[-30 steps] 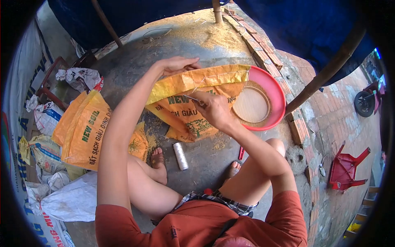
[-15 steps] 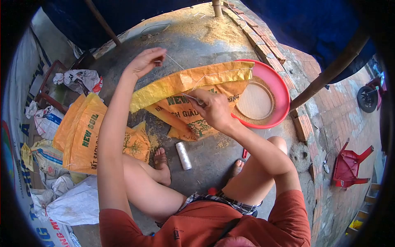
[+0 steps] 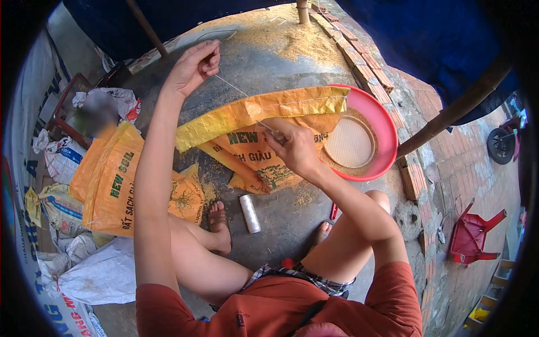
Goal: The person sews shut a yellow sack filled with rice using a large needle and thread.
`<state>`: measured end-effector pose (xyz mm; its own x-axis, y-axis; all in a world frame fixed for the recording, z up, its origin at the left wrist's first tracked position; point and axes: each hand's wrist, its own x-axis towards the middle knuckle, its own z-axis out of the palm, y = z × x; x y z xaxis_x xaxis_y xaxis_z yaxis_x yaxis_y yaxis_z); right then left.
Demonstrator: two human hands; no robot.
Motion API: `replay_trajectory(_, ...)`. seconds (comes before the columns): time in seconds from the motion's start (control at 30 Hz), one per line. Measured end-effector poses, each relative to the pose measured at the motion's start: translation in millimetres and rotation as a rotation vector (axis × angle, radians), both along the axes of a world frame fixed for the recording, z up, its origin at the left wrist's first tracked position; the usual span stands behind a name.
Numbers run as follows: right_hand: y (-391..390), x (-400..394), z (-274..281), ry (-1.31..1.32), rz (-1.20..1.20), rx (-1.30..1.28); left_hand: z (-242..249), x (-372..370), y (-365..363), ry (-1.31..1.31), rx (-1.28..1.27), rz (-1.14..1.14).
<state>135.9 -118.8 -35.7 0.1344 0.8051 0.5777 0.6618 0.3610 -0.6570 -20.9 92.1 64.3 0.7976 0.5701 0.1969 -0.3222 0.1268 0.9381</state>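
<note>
An orange sack with a folded yellow top edge stands in front of me, a line of white stitching along its fold. My left hand is raised beyond the sack's left part, its fingers pinched on a white thread that runs taut down to the fold. Close against the sack's front, my right hand is closed round a thin metal needle, whose tip points up-left at the fold. A white thread spool lies on the floor between my feet.
Behind the sack at the right is a pink basin with a round sieve and grain. More orange sacks lie at the left. An overturned red stool is at the right, beyond a brick edge. A bamboo pole slants nearby.
My left hand has moved up and slightly left, and the thread from it runs straight to the fold. My right hand has shifted slightly, still at the sack's front.
</note>
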Motion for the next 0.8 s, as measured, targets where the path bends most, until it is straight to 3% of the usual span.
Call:
replay_trajectory(0.07,0,0,0,0.002,0.007,0.01,5,3,-8,0.364,0.522,0.298)
replay_trajectory(0.1,1,1,1,0.0,0.003,-0.002,1,6,-10,0.366,0.521,0.301)
replay_trajectory(0.17,3,4,3,-0.004,0.001,-0.014,-8,11,-16,0.443,1.045,0.284)
replay_trajectory(0.3,5,31,32,0.033,-0.241,0.125,-7,20,-45,0.716,1.338,0.339)
replay_trajectory(0.33,12,47,31,-0.225,-0.386,0.365,-11,19,-44,0.717,1.334,0.344)
replay_trajectory(0.4,14,69,32,-0.254,-0.493,0.336,-22,20,-36,0.789,1.289,0.312)
replay_trajectory(0.6,9,104,21,-0.196,-0.505,-0.024,-23,19,-27,0.859,1.061,0.227)
replay_trajectory(0.8,8,107,20,-0.147,-0.5,0.08,-35,8,-11,0.828,0.933,0.154)
